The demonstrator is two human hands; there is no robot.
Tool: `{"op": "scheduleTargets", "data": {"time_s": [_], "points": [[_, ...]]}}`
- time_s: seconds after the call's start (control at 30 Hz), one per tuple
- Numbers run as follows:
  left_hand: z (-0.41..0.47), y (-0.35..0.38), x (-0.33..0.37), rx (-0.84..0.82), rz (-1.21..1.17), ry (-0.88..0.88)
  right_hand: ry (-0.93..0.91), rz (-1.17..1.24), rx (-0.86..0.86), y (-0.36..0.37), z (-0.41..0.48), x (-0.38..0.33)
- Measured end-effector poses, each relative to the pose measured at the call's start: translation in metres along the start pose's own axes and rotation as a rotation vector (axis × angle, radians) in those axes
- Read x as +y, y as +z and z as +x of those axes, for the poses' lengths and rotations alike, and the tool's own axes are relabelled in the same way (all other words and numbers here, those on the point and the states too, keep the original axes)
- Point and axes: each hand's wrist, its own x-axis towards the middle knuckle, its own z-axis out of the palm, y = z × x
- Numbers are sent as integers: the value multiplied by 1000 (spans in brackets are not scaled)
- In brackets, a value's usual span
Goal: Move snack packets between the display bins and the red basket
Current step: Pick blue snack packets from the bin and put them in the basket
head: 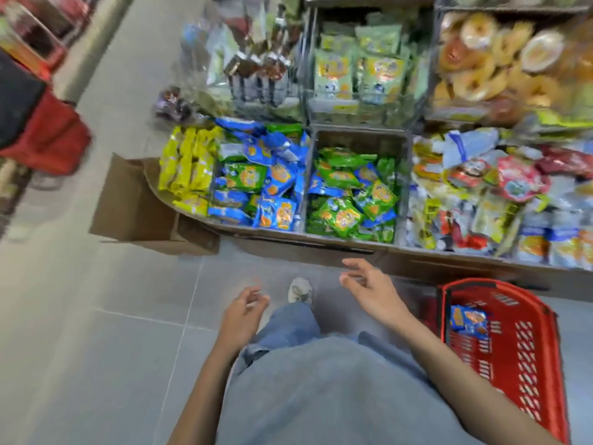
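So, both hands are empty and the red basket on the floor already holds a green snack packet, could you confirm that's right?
Not quite. The head view shows the packet in the red basket is a blue snack packet, not green. The rest holds: the left hand and right hand are both empty, and the basket sits on the floor.

You're looking at a red basket (526, 358) of moulded plastic with a slotted wall and a slight sheen. The snack packets (346, 187) in the display bins (362, 139) are glossy film that catches the light, as is the blue packet (469, 319) in the basket. The cardboard box (138, 207) looks matt brown. The floor (96, 348) is smooth grey tile. Your trousers (321, 390) are soft denim-like cloth.
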Motion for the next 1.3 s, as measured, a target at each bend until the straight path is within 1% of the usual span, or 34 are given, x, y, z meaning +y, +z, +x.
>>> {"op": "scheduleTargets", "data": {"time_s": [0.13, 0.23, 0.33, 0.43, 0.5, 0.6, 0.73, 0.87, 0.97, 1.03, 1.17, 1.3], "points": [[49, -28, 35, -59, 16, 89, 54, 67, 89, 12, 38, -24], [82, -36, 62, -157, 58, 159, 132, 122, 191, 16, 62, -29], [110, -34, 83, -234, 109, 185, 239, 123, 280, 13, 92, -23], [132, -25, 97, -284, 164, 192, 411, 109, 371, 5, 131, -10], [144, -16, 102, -307, 184, 175, 542, 104, 371, 4, 155, 4], [159, -4, 105, -312, 197, 141, 687, 195, 333, 10, 182, 20], [171, 8, 108, -318, 243, 132, 809, 165, 343, 13, 202, 28], [176, 15, 116, -331, 251, 121, 759, 220, 374, 11, 202, 26], [177, 16, 127, -341, 216, 111, 715, 303, 457, 8, 193, 20], [176, 17, 138, -332, 191, 140, 674, 343, 490, 2, 186, 13], [169, 18, 163, -320, 152, 268, 470, 377, 442, -16, 166, -4], [162, 20, 186, -340, 251, 498, 244, 353, 374, -35, 151, -31]]}}
